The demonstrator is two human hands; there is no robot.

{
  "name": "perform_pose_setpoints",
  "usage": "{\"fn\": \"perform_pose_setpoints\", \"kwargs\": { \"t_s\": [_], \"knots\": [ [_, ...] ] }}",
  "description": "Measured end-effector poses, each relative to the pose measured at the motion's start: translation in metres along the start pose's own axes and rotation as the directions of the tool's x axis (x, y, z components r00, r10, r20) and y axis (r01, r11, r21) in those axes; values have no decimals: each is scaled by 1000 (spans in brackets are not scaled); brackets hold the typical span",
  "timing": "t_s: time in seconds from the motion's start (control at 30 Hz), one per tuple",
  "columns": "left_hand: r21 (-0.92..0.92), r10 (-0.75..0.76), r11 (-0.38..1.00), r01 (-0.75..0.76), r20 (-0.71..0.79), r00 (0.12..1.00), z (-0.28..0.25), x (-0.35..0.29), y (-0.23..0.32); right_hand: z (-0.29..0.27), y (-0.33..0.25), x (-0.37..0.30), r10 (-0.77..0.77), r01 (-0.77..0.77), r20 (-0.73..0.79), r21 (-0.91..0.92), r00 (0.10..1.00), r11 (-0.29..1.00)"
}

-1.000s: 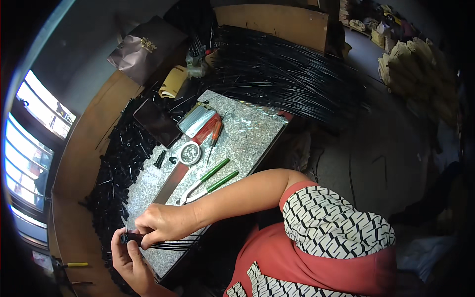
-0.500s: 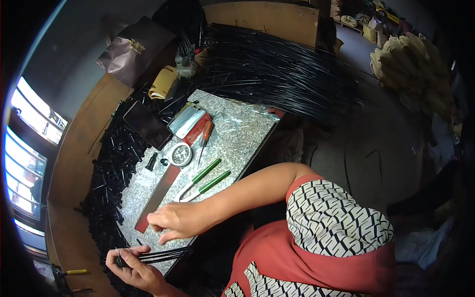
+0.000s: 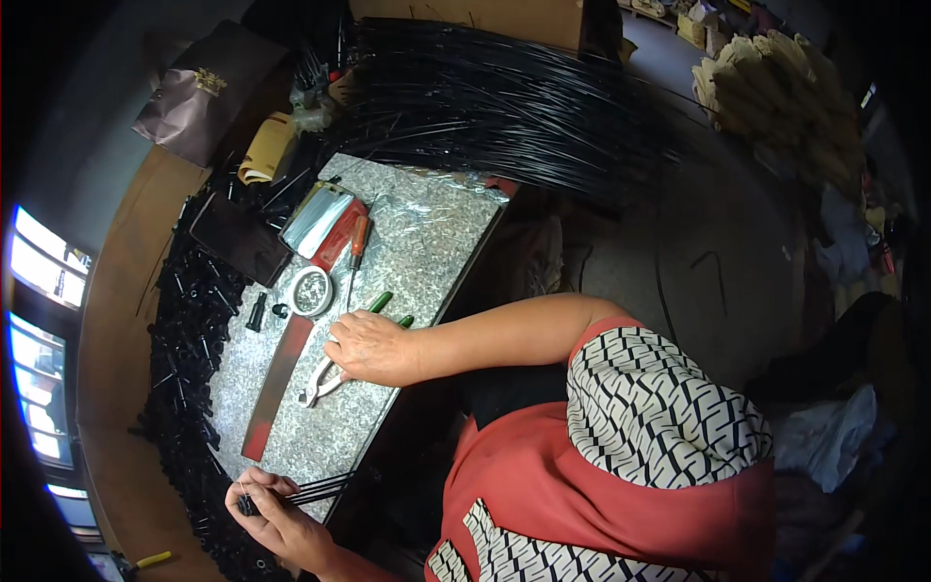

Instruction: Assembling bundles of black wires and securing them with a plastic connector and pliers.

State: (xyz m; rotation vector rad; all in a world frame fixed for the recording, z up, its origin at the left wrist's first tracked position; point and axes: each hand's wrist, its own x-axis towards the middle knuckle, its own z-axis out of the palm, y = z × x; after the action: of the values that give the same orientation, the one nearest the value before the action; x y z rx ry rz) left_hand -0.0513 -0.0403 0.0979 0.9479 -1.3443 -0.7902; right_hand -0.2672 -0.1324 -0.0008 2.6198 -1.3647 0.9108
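My left hand (image 3: 276,519), at the lower left just off the near corner of the tabletop, is closed around several thin black strands (image 3: 320,488) that look like rods or cords. Their free ends stretch to the right, and a darker end shows between thumb and fingers. My right hand (image 3: 376,349) lies palm down over a pair of green-handled pliers (image 3: 326,383), fingers curled round the handles. The silvery jaws poke out toward the lower left, while the handle tips show beyond the knuckles. Beside them lies a flat metal strip with red ends (image 3: 279,386).
A speckled stone slab (image 3: 427,233) bears an orange-handled screwdriver (image 3: 359,242), a white ring-shaped dish (image 3: 310,291) and a red box (image 3: 330,233). Small black parts (image 3: 179,359) heap along the left. Long black rods (image 3: 504,107) lie bundled at the back.
My right hand has moved from above the red-ended strip onto the pliers, closing on them. My left hand keeps hold of the black strands. The whole view has shifted slightly.
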Motion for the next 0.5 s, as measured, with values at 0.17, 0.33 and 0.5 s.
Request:
{"fn": "perform_pose_setpoints", "kwargs": {
  "t_s": [0.17,0.33,0.5],
  "knots": [
    [98,52,993,-64,128,990,-3,-3,-2,6,-3,-1,12,-13,-26,-60,1000,998],
    [172,-8,985,-10,107,994,10,-20,-5,4,-5,0,12,-11,18,-35,1000,999],
    [151,-15,988,-6,134,991,14,-33,-25,4,0,-4,-4,0,45,81,999,997]
  ]
}}
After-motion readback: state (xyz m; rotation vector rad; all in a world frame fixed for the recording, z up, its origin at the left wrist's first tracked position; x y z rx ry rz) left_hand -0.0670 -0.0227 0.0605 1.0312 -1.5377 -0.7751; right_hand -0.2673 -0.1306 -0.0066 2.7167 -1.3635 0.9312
